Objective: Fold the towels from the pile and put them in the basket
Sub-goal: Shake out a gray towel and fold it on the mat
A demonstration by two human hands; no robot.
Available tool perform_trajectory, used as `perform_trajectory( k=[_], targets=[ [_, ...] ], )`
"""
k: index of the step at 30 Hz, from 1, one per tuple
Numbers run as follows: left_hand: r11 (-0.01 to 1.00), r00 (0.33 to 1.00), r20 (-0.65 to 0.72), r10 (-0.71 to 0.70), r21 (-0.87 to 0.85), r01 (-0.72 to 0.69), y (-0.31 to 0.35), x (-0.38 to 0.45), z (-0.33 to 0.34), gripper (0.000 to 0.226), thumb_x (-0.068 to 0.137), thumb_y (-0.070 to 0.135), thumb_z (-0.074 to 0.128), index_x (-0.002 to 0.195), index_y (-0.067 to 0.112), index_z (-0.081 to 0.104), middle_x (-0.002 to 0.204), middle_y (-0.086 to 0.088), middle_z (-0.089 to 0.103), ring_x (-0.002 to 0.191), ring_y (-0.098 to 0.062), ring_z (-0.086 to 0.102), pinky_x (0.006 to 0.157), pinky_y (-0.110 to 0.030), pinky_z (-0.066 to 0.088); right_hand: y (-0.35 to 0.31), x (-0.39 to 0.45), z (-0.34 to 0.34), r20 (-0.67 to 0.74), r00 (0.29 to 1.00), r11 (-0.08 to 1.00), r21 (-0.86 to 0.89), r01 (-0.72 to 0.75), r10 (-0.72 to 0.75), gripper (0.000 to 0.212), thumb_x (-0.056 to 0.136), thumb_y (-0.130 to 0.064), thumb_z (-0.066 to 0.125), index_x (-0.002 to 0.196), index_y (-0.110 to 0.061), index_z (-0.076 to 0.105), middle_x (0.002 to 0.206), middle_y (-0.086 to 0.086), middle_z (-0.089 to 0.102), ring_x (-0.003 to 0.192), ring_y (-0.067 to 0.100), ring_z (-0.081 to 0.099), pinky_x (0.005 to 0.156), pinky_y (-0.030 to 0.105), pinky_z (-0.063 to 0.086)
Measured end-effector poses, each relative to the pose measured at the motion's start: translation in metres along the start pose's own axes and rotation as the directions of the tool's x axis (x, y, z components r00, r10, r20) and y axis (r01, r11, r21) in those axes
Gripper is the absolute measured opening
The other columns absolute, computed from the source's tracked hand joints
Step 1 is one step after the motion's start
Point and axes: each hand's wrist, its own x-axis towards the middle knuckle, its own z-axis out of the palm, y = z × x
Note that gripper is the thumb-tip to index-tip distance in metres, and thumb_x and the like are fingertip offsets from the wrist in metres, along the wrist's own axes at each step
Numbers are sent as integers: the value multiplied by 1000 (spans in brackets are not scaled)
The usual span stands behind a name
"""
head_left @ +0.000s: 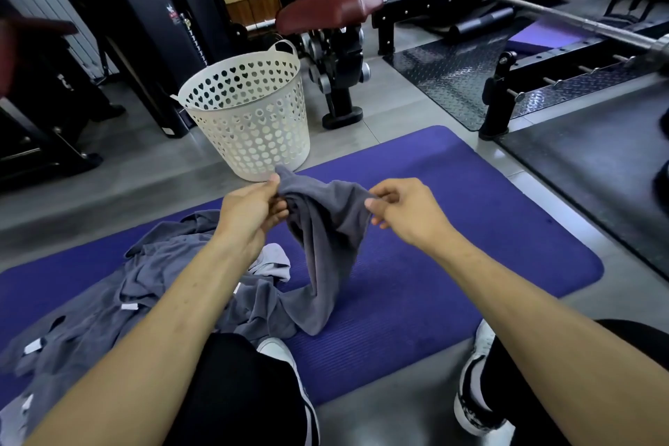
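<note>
Head view, centre of the frame: your left hand (253,206) pinches one end of the top edge of a grey towel (322,246) between thumb and curled fingers, and your right hand (402,210) pinches the other end between thumb and forefinger, its remaining fingers loosely curled. The edge sags in a short span between the two pinches, running left to right across the picture, while the body of the towel hangs straight down from your fingers, so its long axis is near vertical. Its lower end rests bunched on the purple mat (452,228), touching the pile of grey towels (144,293) that spreads over the lower left of the frame. The towel is not yet spread flat, so the fold looks barely begun; I judge you will need to draw your hands apart to pull that edge taut first.

The white perforated basket (249,112) stands on the floor at upper centre-left, just beyond your left hand, which is the nearer one. Through its holes and open mouth no towel shows inside.
</note>
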Motion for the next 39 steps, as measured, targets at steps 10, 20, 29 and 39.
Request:
perform_trajectory(
  k=[10, 20, 29, 39],
  targets=[
    [194, 834, 454, 315, 829, -524, -22, 8, 1, 35, 94, 19, 60, 127, 25, 66, 103, 0, 75, 105, -26, 64, 91, -37, 50, 4, -3, -19, -241, 969, 998, 5, -60, 59, 15, 100, -20, 54, 90, -10, 61, 79, 3, 67, 57, 9, 68, 55, 25, 54],
    [374, 919, 291, 266, 848, -376, -16, 6, 3, 13, 85, 26, 71, 74, 20, 67, 84, 2, 69, 84, -18, 63, 71, -33, 49, -3, -16, -49, -325, 939, 994, 47, -103, 113, 12, 95, -4, 57, 94, -11, 66, 79, 4, 71, 59, -2, 67, 53, 7, 47],
    [704, 865, 220, 451, 508, -496, 49, -43, 12, 30, 81, 18, 76, 60, 4, 58, 62, -14, 64, 58, -14, 56, 56, -27, 44, -68, -44, -81, -431, 902, 995, 96, 36, 9, 14, 97, -4, 55, 91, -12, 65, 83, 4, 70, 64, 6, 68, 50, 8, 46],
    [648, 692, 99, 715, 278, -709, 196, -100, 27, 13, 81, 6, 76, 88, 14, 68, 80, -4, 73, 72, -17, 71, 74, -35, 60, -209, -67, -148, -673, 689, 931, -1, 364, -270, 13, 93, -10, 60, 87, -21, 65, 87, 3, 70, 83, 21, 70, 82, 42, 58]
  ],
)
